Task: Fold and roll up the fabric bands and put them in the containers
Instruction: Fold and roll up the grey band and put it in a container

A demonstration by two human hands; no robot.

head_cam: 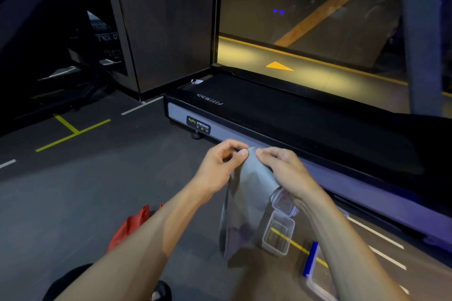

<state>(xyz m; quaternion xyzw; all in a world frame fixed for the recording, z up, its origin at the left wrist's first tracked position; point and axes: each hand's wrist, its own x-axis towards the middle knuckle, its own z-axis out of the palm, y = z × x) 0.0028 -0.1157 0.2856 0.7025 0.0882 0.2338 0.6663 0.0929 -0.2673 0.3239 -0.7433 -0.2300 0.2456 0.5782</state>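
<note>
A grey fabric band point(247, 200) hangs down in front of me, held at its top end by both hands. My left hand point(220, 166) pinches the top corner between thumb and fingers. Just to its right, my right hand point(286, 173) grips the same top edge. On the floor below stand two clear plastic containers: a small one point(278, 234) and another point(283, 200) partly hidden under my right wrist. A red fabric band point(129, 225) lies on the floor behind my left forearm.
A black treadmill point(293, 115) with a grey side rail runs across the floor just beyond my hands. A clear box with a blue clip point(310, 259) sits at the lower right. Yellow and white lines mark the dark floor point(73, 190). A pillar and glass wall stand behind.
</note>
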